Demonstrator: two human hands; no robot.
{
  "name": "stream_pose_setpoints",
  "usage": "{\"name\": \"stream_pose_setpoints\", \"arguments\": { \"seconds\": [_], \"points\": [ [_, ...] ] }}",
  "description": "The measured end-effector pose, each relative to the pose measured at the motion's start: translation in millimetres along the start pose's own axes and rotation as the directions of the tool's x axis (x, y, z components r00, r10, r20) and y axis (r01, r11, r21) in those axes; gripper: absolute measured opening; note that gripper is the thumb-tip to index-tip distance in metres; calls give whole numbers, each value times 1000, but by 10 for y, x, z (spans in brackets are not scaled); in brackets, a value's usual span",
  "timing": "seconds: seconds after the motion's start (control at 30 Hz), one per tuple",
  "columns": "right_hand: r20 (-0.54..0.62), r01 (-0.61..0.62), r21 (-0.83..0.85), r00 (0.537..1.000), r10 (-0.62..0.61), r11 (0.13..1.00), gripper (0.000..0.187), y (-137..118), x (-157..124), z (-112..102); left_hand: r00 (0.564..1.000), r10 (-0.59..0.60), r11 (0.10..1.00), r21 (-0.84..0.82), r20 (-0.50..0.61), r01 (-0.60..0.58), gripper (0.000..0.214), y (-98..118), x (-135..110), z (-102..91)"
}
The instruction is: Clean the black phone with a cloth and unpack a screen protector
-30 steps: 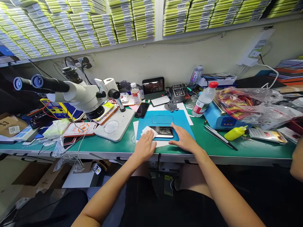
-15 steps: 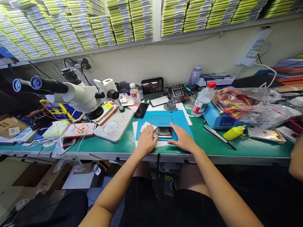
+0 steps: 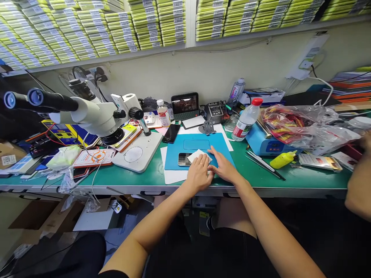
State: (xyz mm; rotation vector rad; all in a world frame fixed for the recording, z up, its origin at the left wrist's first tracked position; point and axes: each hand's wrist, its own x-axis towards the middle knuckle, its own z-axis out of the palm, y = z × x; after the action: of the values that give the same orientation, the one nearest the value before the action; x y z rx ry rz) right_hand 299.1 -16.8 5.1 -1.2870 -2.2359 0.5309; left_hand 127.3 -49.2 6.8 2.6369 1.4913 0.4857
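A dark phone [image 3: 183, 159] lies flat on a blue work mat [image 3: 174, 150] at the bench's front edge. A white wipe [image 3: 198, 155] rests on the phone's right part. My left hand [image 3: 199, 174] lies flat over the wipe and phone, fingers together, pressing down. My right hand [image 3: 224, 166] lies flat on the mat just right of the phone, fingers stretched out and touching its right end. Only the phone's left end shows past my left hand.
A white microscope [image 3: 87, 112] stands at left on its white base [image 3: 136, 152]. A second black phone [image 3: 171, 133], a small screen [image 3: 184, 104], a water bottle [image 3: 246, 124], a yellow squeeze bottle [image 3: 282, 159] and tweezers [image 3: 265, 164] ring the mat. Another person's arm [image 3: 358, 181] is at right.
My left hand slid the wipe from the phone's left end to its right part, which uncovered the left end. My right hand stayed by the phone's right end. The view shifted slightly.
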Motion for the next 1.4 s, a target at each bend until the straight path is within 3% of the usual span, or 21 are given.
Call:
{"name": "stream_pose_setpoints", "arguments": {
  "seconds": [0.17,0.37,0.47,0.57,0.8,1.03,1.17,1.3,1.4],
  "points": [
    [9,-8,-24,1000,8,1000,101,-14,1,-10,999,34,999,2,-11,-34,63,-21,-310,-47],
    [19,-47,-6,999,47,999,102,-41,-4,-44,996,-92,992,86,-10,93,62,-508,-678,-199],
    [33,-46,-29,998,47,999,102,-58,0,-48,988,-153,981,121,-12,153,61,-684,-725,-242],
    [45,-46,-51,998,48,998,103,-77,6,-50,984,-179,977,114,-25,181,60,-720,-613,-246],
    [51,-63,-62,997,66,996,101,-83,9,-40,977,-213,974,85,21,210,60,-680,-172,-271],
    [37,-12,-67,999,15,998,100,-44,0,-12,978,-195,975,91,-68,201,63,-553,-381,-144],
    [22,3,-53,1000,-2,999,102,-23,9,-5,982,-184,979,78,-44,187,69,-355,-181,-80],
    [-12,14,-16,1000,-14,1000,97,-8,15,1,995,-88,996,15,47,88,68,-85,158,-51],
    [-17,-10,17,1000,11,1000,96,-1,16,1,995,-54,998,-24,86,56,67,43,245,-32]
  ]
}}
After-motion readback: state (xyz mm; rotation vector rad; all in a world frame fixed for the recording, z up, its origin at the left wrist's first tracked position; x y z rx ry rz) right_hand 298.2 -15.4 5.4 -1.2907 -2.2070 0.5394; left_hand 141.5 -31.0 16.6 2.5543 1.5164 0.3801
